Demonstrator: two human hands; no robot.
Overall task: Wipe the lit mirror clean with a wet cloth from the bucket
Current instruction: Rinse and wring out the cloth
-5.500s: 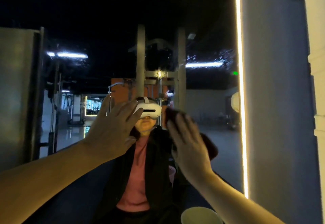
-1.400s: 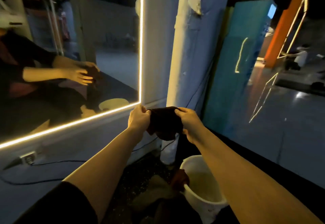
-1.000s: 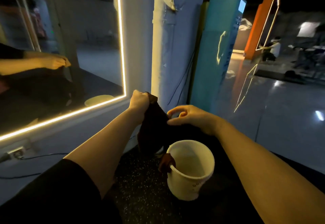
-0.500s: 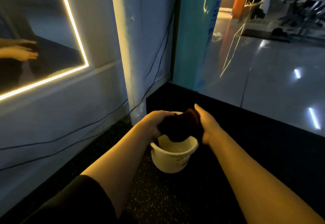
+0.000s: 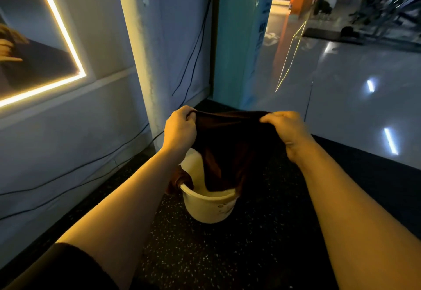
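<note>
A dark brown cloth (image 5: 230,148) hangs spread out above a white bucket (image 5: 209,205) on the floor. My left hand (image 5: 180,130) grips its top left corner and my right hand (image 5: 287,130) grips its top right corner. The cloth's lower end reaches down into the bucket. A second brown cloth (image 5: 178,181) is draped over the bucket's left rim. The lit mirror (image 5: 29,46), edged by a glowing strip, is at the upper left on the wall.
A pale pillar (image 5: 141,46) stands just behind the bucket, with black cables (image 5: 191,57) running down the wall. A teal panel (image 5: 239,39) and a glossy floor (image 5: 353,98) lie to the right. The bucket stands on a dark speckled mat (image 5: 227,255).
Both hands held the cloth bunched over the bucket; now they have pulled apart and lifted, spreading the cloth wide. The view has tilted down from the mirror to the bucket.
</note>
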